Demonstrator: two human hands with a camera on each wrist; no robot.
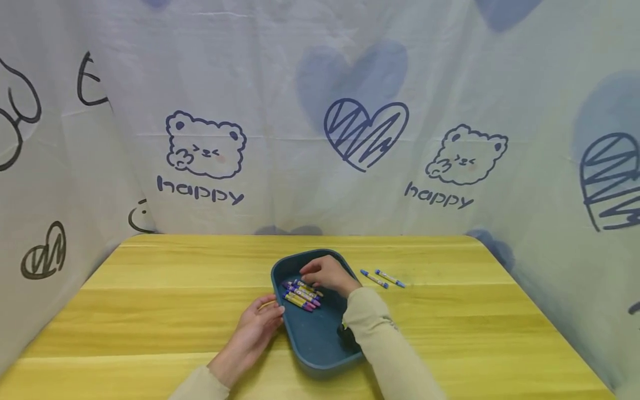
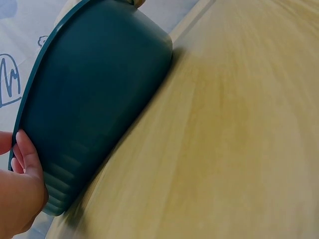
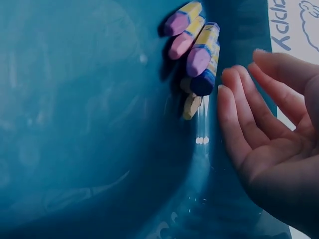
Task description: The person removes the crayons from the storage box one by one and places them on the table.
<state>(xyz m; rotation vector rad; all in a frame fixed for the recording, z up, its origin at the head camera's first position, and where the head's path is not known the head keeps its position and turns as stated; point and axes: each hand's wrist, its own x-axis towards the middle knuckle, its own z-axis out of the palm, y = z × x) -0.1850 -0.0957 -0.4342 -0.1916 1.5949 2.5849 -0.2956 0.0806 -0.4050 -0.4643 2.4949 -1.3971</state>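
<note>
A deep teal plastic tray [image 1: 315, 333] stands on the table, with several crayons [image 1: 299, 294] in yellow wrappers piled at its far left, their tips purple, pink and blue. At the tray's left rim is my left hand [image 1: 257, 328]; the left wrist view has its thumb and fingers [image 2: 30, 154] pinching that rim. Inside the tray, just beside the pile, hovers my right hand [image 1: 327, 275]. Its fingers [image 3: 244, 109] are loosely bent and hold nothing, apart from the crayons in the right wrist view. My right forearm hides part of the tray's right side.
Two blue-tipped crayons, a nearer one [image 1: 374, 279] and a farther one [image 1: 390, 278], lie on the yellow wood-grain table [image 1: 190, 289] right of the tray. A dark object [image 1: 346, 333], partly hidden, shows by my right sleeve. White printed curtains [image 1: 280, 166] stand behind and beside the table.
</note>
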